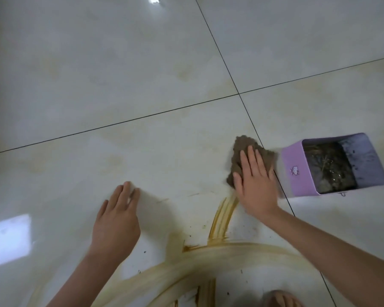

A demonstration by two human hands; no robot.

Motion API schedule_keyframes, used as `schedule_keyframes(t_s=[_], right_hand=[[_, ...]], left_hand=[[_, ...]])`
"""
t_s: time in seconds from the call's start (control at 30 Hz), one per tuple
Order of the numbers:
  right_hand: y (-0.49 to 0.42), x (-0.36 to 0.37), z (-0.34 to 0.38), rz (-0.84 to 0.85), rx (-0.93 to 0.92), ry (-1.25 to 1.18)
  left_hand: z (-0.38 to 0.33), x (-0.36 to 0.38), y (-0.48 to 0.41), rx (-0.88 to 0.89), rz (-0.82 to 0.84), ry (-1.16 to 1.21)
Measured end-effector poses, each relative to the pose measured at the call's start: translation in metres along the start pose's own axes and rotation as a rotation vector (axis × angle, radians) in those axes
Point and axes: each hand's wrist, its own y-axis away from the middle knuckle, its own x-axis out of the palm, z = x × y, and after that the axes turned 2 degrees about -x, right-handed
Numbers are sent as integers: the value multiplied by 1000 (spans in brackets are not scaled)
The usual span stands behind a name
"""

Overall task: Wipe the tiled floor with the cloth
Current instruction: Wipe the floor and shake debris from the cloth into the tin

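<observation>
Fingers (251, 159) of the right hand (256, 187) are straight, slightly spread, pressed flat on top of the brown cloth (242, 145). Nothing curls round it, and the thumb sticks out left at the cloth's near edge. Left hand (116, 218) lies flat on the tiled floor (142, 74), its fingers (129, 192) straight and close together, holding nothing; looks like a prop for body weight.

Cloth sits on the floor right of centre, just left of a dark grout line (246, 107). Its right edge is touching or just beside the purple tin (295, 171) (open top, dark dirty contents, can't tell what). Brown streaks (223, 214) run from the cloth's near edge into a wide pale-brown arc (220, 251) near the person.

Handling, judged: cloth is soft, light and bunched, probably damp and soiled. It has no stiffness, so it will fold and drag under the palm. Glossy tile looks slippery, so flat palm pressure over the middle of the lump suits better than a corner pinch; pinch only to lift. Smearing dirt is a risk, given the colour.

Orientation: the lump is roughly triangular, tapering to a point on the far side, with the broad side near, under the palm. Long axis is not clean, since the hand hides much of it. Visible spread is widest from near-left to far-right. Hand points far, tilted slightly left.
</observation>
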Motion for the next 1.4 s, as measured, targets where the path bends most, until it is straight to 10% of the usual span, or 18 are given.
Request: schedule_keyframes(t_s=[0.13, 0.4, 0.57, 0.73, 0.9, 1.03, 1.27, 1.4], right_hand=[[-11, 9, 91, 20, 258, -134], [5, 4, 92, 74, -729, -102], [-8, 0, -24, 19, -124, -112], [-14, 9, 44, -68, 345, -194], [42, 16, 137, 37, -375, -162], [10, 3, 76, 115, -775, -105], [63, 1, -20, 59, -39, -75], [76, 10, 78, 31, -116, -64]], left_hand=[[-4, -7, -2, -8, -5, 82], [1, -17, -3, -7, -22, 109], [2, -12, -1, -9, -36, 114], [1, -9, -3, -21, -24, 104], [2, -8, -3, -28, -21, 113], [3, -8, -3, -47, -29, 161], [5, 2, -1, -24, -61, 237], [15, 13, 8, -32, -175, 506]])
